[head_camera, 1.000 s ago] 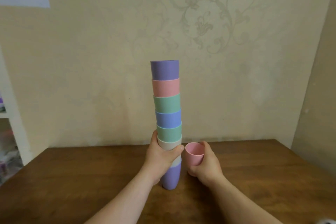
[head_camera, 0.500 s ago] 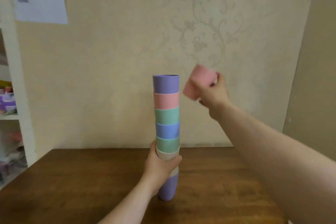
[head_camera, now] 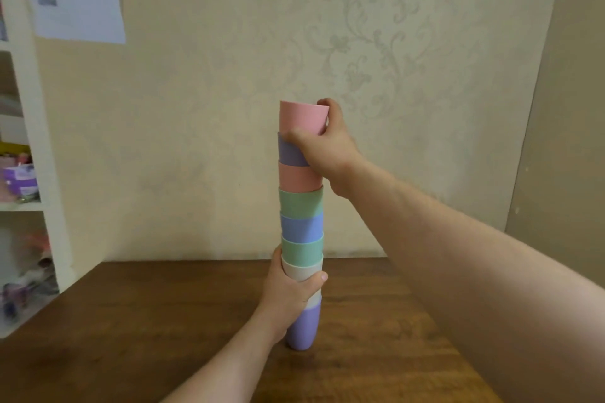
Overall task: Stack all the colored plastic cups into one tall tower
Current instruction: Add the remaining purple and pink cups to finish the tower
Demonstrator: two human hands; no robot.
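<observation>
Top pink cup [head_camera: 302,117] set on tower [head_camera: 302,226], clamped in right grip [head_camera: 322,145]. Tower base held by left grip [head_camera: 293,294]. No loose cups seen on desk [head_camera: 131,321]; task judged nearly done.

The tower of cups [head_camera: 302,222] stands on the table [head_camera: 131,321], before the wall [head_camera: 196,141], right of the shelves [head_camera: 23,173].

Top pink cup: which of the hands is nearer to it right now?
Right. The right hand grips the top pink cup at the tower's peak. The left hand is far below, wrapped around the white cup near the base.
</observation>
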